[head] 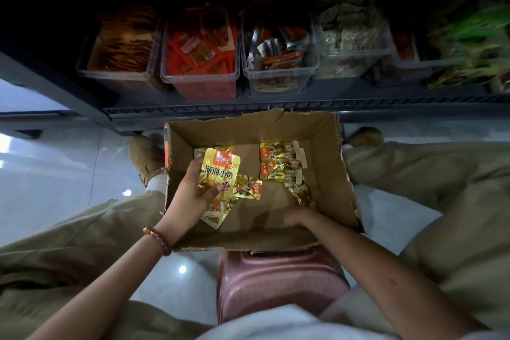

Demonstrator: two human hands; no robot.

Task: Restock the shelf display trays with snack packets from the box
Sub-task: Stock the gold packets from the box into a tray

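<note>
1 box (pixel 248 130) | left hand (pixel 190 190) inside, grasping gold packets (pixel 219 171) | right hand (pixel 299 215) inside, palm-down, grip unclear

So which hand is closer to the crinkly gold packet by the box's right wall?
The right hand. It is right next to that crinkly gold packet, on the near side. The left hand is across the box, holding other gold packets.

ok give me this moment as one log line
phase: pick | left hand: grips gold packets in box | right hand: in box by loose packet, grip unclear | trays: behind box, untouched
</note>
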